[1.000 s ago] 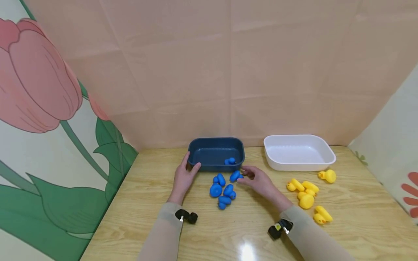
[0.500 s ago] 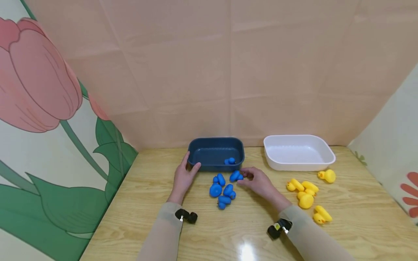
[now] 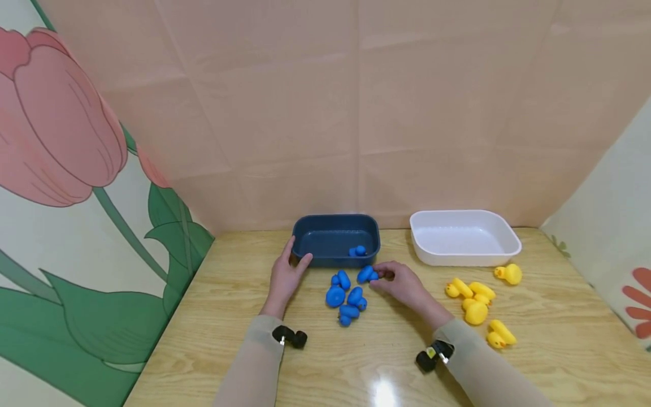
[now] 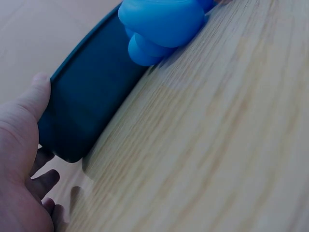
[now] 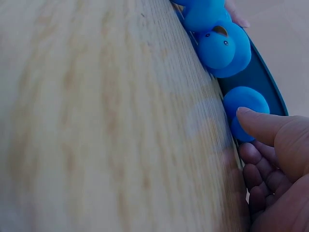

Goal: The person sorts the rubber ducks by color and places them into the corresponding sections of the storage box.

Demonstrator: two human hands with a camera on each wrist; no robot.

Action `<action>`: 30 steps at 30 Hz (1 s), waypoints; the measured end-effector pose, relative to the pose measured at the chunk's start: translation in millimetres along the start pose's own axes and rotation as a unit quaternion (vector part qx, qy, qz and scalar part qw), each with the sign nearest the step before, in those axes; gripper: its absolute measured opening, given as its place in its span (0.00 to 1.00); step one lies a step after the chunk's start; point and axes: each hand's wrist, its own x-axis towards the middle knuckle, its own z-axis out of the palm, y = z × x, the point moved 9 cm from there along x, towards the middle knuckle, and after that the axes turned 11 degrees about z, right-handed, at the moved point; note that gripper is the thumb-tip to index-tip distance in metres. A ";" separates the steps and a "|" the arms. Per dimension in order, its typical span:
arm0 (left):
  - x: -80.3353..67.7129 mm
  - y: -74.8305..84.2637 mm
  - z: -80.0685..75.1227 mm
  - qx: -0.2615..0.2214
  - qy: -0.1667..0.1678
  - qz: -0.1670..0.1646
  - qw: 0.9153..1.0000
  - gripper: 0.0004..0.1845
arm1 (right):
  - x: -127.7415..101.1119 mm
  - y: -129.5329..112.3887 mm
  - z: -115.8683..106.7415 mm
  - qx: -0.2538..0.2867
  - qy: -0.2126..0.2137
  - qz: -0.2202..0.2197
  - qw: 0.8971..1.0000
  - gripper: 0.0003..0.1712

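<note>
My left hand [image 3: 295,259] holds the near left corner of a dark blue tray [image 3: 335,261], thumb on its front wall and fingers along its side. The left wrist view shows the thumb [image 4: 30,108] pressed on the tray's wall [image 4: 91,106]. One blue duck [image 3: 358,251] lies inside the tray. My right hand [image 3: 378,276] pinches a blue rubber duck [image 3: 366,275] on the table just in front of the tray. In the right wrist view the thumb [image 5: 263,126] touches that duck [image 5: 244,102], with the other fingers curled below it. Several more blue ducks [image 3: 346,297] lie between my hands.
An empty white tray [image 3: 465,258] stands to the right of the blue one. Several yellow ducks [image 3: 477,302] lie on the wooden table [image 3: 356,362] in front of it, one [image 3: 510,273] apart near its corner. Pink and flowered panels wall in the table.
</note>
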 end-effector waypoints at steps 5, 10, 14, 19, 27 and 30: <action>0.2 -0.6 0.1 0.006 -0.001 0.000 1.000 0.46 | -0.3 0.4 0.5 0.001 0.000 0.005 1.000 0.22; -0.2 -1.0 0.0 0.004 0.000 0.000 1.000 0.46 | -1.2 0.3 0.9 -0.002 0.002 0.006 1.000 0.21; -0.2 -1.5 0.0 0.005 -0.001 0.000 1.000 0.46 | -2.6 -1.0 0.2 -0.003 0.002 0.006 1.000 0.20; -0.3 -3.2 0.0 0.005 -0.002 0.000 1.000 0.46 | -4.3 -1.0 0.5 0.000 -0.003 -0.001 1.000 0.20; -1.0 -2.6 -0.1 0.004 0.000 0.005 1.000 0.46 | -10.7 -0.2 -2.8 0.016 -0.006 -0.006 1.000 0.21; -1.0 -2.1 0.1 0.004 -0.001 0.008 1.000 0.46 | -14.7 -1.0 -5.9 0.021 -0.004 -0.003 1.000 0.21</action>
